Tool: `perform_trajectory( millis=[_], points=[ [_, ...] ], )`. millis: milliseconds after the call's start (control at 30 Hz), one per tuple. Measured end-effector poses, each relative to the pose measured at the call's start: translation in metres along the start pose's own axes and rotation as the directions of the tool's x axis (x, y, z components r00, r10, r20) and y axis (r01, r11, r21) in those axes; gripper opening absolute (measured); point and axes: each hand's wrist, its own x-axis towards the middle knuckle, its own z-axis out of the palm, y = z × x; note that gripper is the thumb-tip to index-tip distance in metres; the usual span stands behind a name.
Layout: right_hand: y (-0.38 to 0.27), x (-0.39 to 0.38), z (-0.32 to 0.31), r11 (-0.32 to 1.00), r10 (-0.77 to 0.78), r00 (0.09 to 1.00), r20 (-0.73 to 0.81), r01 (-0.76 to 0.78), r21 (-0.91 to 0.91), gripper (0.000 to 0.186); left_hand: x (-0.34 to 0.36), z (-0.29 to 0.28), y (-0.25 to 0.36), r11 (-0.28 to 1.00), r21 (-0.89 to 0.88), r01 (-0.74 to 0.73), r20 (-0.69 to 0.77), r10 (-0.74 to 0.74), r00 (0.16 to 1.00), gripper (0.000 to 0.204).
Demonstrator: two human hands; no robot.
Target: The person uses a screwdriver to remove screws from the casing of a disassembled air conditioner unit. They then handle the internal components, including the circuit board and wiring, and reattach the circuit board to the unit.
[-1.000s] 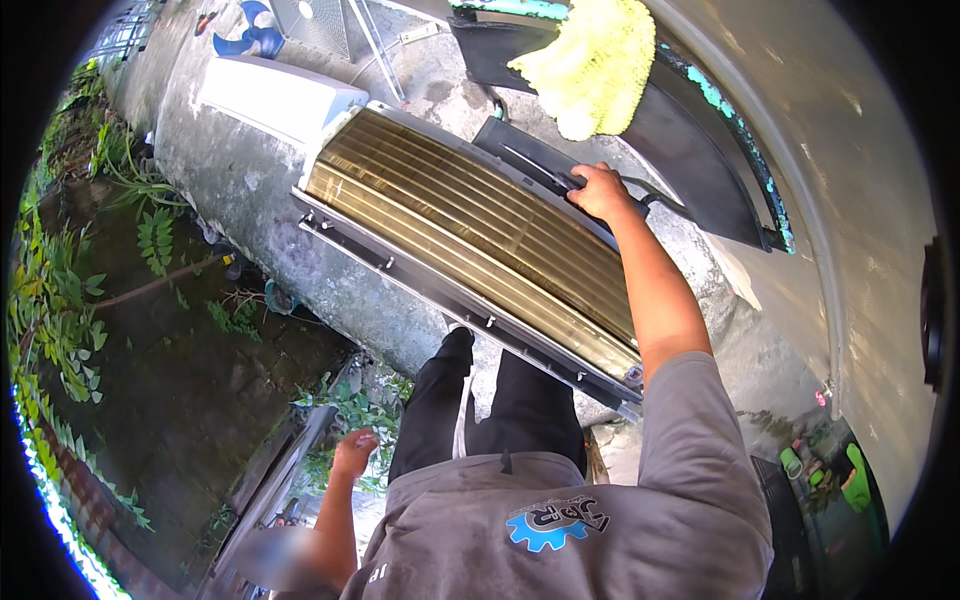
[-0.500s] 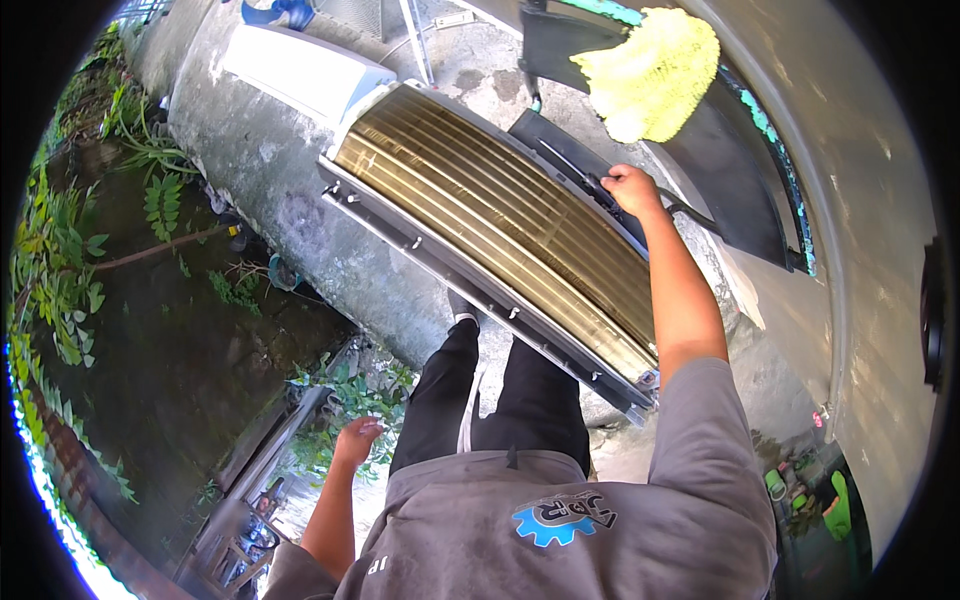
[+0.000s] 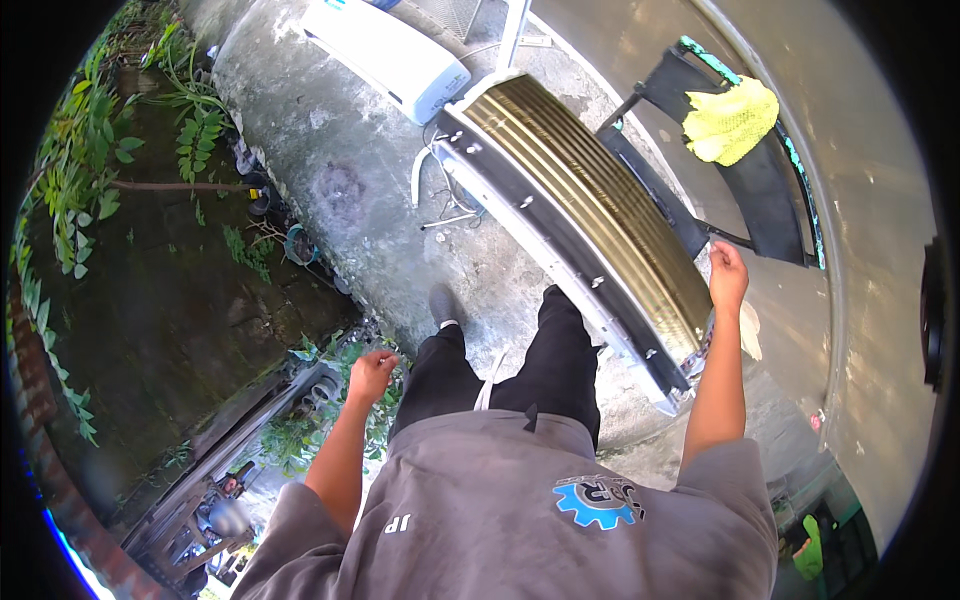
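Observation:
The indoor unit of a split air conditioner, its cover off and its brass-coloured fins showing, stands in front of my legs, running from far left to near right. My right hand is beyond its near right end, fingers loosely bent and nothing visible in them. Just past that hand are a black hose and a long dark panel; no contact shows. My left hand hangs beside my left thigh, fingers curled in, with no object seen in it.
A white casing lies on the concrete floor at the far left. White pipe and cable ends lie beside the unit. A yellow cloth hangs over a black chair by the right wall. Plants line the left.
My right hand has let go of the black spray wand and drawn back toward me. My left hand has risen slightly. The view has shifted, so the unit sits farther right.

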Motion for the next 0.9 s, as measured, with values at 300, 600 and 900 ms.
perform_trajectory(
  millis=[300,600,900],
  points=[
    [-0.103,-0.256,0.074,0.995,-0.042,0.999,-0.006,0.042,0.086,0.018,0.115,-0.047,-0.176,0.972,-0.110,-0.208,0.013,0.211,0.977,0.035],
    [-0.156,-0.370,0.199,0.999,-0.033,0.945,0.326,0.035,0.001,0.023,0.156,-0.092,-0.308,0.973,0.206,-0.102,0.081,0.086,0.993,0.048],
    [-0.121,-0.420,0.365,0.906,0.211,0.702,0.680,0.121,-0.407,0.064,0.272,0.003,-0.199,0.872,0.370,-0.320,0.304,0.212,0.929,0.034]
  ],
)
